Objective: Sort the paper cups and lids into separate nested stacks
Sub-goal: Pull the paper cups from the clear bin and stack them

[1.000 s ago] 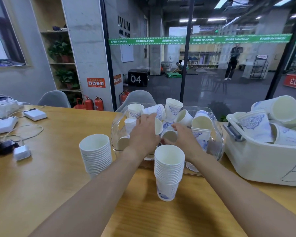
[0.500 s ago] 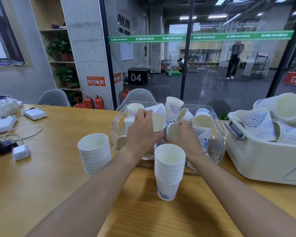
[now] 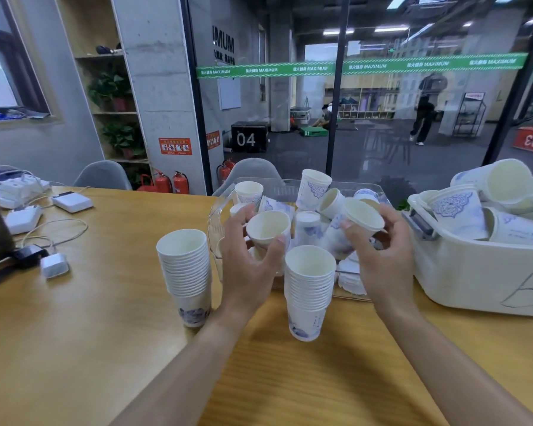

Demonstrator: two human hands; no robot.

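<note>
Two nested stacks of white paper cups stand on the wooden table: one at the left (image 3: 186,272), one in the middle (image 3: 308,290). Behind them a clear plastic bin (image 3: 277,184) holds several loose cups with blue prints. My left hand (image 3: 246,265) grips one cup (image 3: 268,229), lifted above the bin's near edge with its mouth facing me. My right hand (image 3: 382,256) holds another cup (image 3: 362,215), tilted, above the bin and just behind the middle stack. White lids (image 3: 351,279) lie in the bin's near right corner.
A white plastic tub (image 3: 474,278) marked 5, full of more cups, stands at the right. Chargers and cables (image 3: 40,229) lie at the table's left end. Two grey chairs (image 3: 103,176) stand behind the table, before a glass wall.
Both hands have risen out of the bin and drawn back toward me, each lifting one cup. The cups now sit higher, near the middle stack.
</note>
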